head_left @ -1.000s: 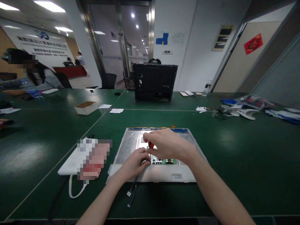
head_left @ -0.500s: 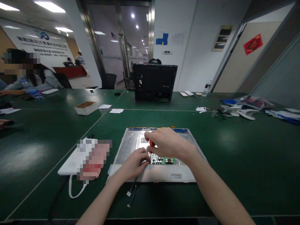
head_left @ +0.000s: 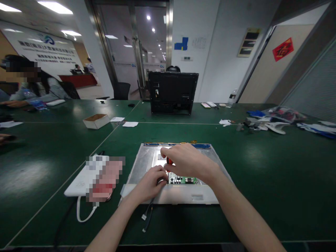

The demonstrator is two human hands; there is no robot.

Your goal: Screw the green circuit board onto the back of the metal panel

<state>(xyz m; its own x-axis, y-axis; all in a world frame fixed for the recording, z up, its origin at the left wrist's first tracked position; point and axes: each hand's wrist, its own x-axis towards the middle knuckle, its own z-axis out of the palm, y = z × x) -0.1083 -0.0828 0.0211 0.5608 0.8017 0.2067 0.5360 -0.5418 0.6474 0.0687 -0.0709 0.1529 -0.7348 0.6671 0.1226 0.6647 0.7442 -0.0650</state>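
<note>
A metal-backed display panel (head_left: 141,161) lies flat on the green table in front of me. Along its lower middle runs a green circuit board (head_left: 189,180). My right hand (head_left: 185,159) is closed around the red-and-black handle of a screwdriver (head_left: 169,161), held upright with its shaft pointing down at the board's left end. Beside the shaft, my left hand (head_left: 153,180) has its fingers bent and pressed together at the board's edge; what they pinch is hidden. Dark cables with white connectors (head_left: 144,217) hang over the panel's near edge below my left hand.
Left of the panel lie a white device with a cable (head_left: 78,183) and a blurred pink item (head_left: 107,178). Farther off stand an open box (head_left: 96,121) and a black monitor housing (head_left: 173,92). Assorted parts and bags (head_left: 278,120) lie at right. A person (head_left: 39,84) sits far left.
The screwdriver handle looks slightly turned in my right hand, whose fingers have shifted a little. My left hand and the panel stay where they were.
</note>
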